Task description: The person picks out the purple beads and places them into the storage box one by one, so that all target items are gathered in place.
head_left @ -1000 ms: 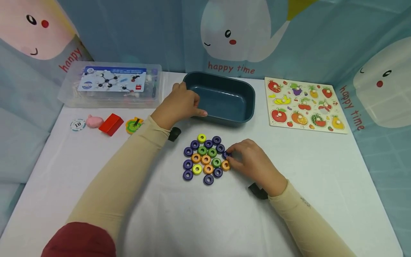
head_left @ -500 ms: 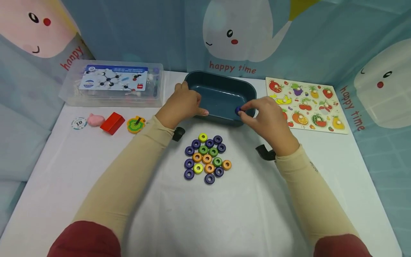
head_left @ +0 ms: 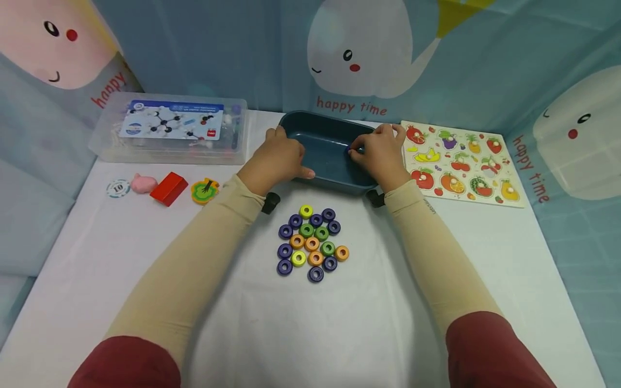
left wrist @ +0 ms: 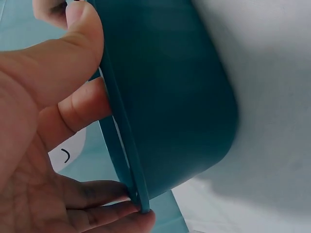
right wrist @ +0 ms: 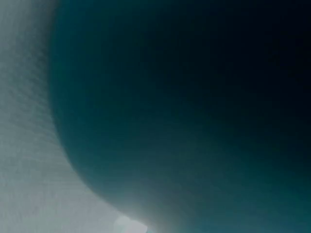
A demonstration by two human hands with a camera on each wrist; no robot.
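Observation:
A dark teal plastic basin stands at the back middle of the table. My left hand grips its left end; in the left wrist view, the thumb rests on the rim and other fingers touch it lower down. Reaching over the basin's right end, my right hand pinches a dark purple ring bead, mostly hidden by the fingers. Nearer on the table lies a cluster of ring beads in purple, green, orange and yellow. Only the blurred basin wall fills the right wrist view.
A clear box with a molecule label stands at back left. Before it lie a poker chip, pink pig, red block and tree piece. A fruit puzzle board lies at right. A printed curtain hangs behind.
My right hand has taken a purple bead from the right side of the cluster and carried it up into the basin's right part. My left hand has stayed on the basin.

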